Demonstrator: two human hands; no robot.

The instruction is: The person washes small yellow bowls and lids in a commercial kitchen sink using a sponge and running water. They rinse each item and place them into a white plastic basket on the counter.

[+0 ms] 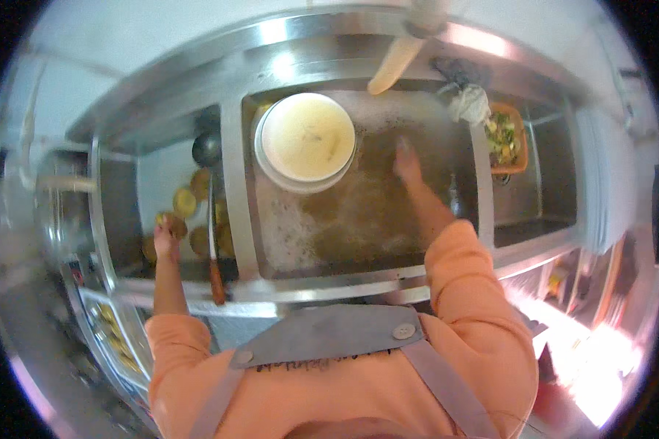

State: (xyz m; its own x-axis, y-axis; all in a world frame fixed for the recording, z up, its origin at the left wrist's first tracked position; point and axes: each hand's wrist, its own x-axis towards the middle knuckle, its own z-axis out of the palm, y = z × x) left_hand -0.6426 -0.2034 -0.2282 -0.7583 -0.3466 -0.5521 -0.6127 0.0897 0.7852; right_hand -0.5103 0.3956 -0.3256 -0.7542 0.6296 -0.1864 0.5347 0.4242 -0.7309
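Note:
In the left sink basin (118, 203), my left hand (167, 241) grips a round yellow-brown object (177, 224); blur hides its exact kind. Similar round pieces (185, 202) lie just beyond and to the right of that hand. A long-handled ladle (213, 219) with a dark bowl and a wooden grip leans across this basin, its grip over the front edge. My right hand (408, 162) is blurred at the murky brown water (362, 214) in the wide middle basin. Whether it holds anything cannot be made out. Left of it stands a round white tub (307, 137) of cloudy liquid.
A pale tap spout (395, 65) hangs over the middle basin's back edge. On the right divider lies a white cloth (470, 104). An orange basket (519, 159) of vegetable scraps sits in the right basin. A tray (112, 335) with yellowish pieces stands at lower left.

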